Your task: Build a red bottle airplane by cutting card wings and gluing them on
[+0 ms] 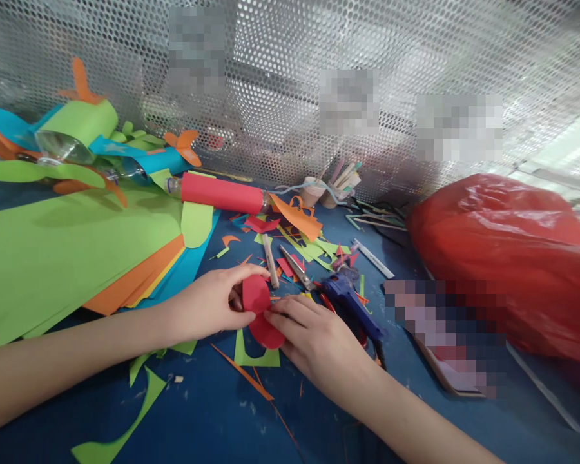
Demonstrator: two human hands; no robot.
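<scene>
A red paper cutout [256, 295] with rounded lobes is held above the table in the middle of the view. My left hand [207, 301] pinches its upper left edge between thumb and fingers. From the right, the fingers of my right hand [316, 335] close on its lower lobe and partly hide it. Just past my right hand lie a blue glue gun [350, 299] and a pair of scissors [297, 267], whose red handles are partly covered. A marker-like stick [270, 261] lies beyond the cutout.
Paper sheets [91, 251] are stacked at left. Behind them lie paper-wrapped bottles, one red [222, 193]. Colourful scraps [258, 357] litter the blue table [212, 419]. Two cups [313, 192] of sticks stand by the perforated metal wall [280, 96]. At right sits a red plastic bag [512, 251].
</scene>
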